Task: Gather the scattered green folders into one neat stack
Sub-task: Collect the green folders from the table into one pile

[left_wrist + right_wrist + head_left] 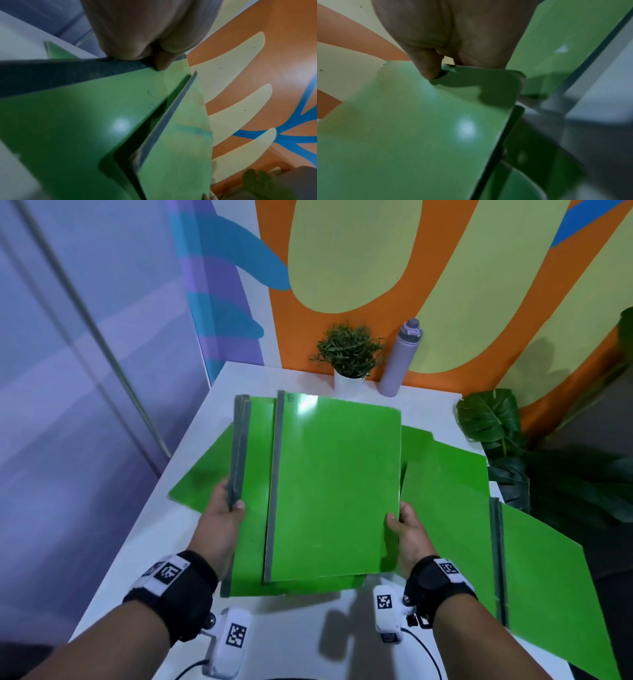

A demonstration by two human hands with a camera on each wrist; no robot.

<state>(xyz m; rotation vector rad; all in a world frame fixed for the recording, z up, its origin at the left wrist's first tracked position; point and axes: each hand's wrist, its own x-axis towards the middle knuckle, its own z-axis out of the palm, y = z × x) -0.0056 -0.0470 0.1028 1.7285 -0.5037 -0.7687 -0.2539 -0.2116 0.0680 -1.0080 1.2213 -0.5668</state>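
Holding a loose bundle of glossy green card folders with grey spine strips above the white table (164, 542), I have my left hand (219, 529) clamped on the grey-edged left side of the lower folder (250, 474), thumb on top and fingers underneath. My right hand (409, 537) pinches the right edge of the top folder (335, 484), thumb pressed on the cover. The top folder sits shifted to the right of the lower one, so their spines are not lined up.

Beyond my right wrist, another green folder (544, 570) lies flat on the table and overhangs its right edge. More green folders lie under the bundle: one (202, 477) pokes out to the left over the table edge, another (445, 470) spreads to the right.

At the far edge of the table stand a small spiky green plant in a white pot (347, 354) and, just beside it, a tall lilac water bottle (399, 357), both against the orange and yellow painted wall (445, 285).
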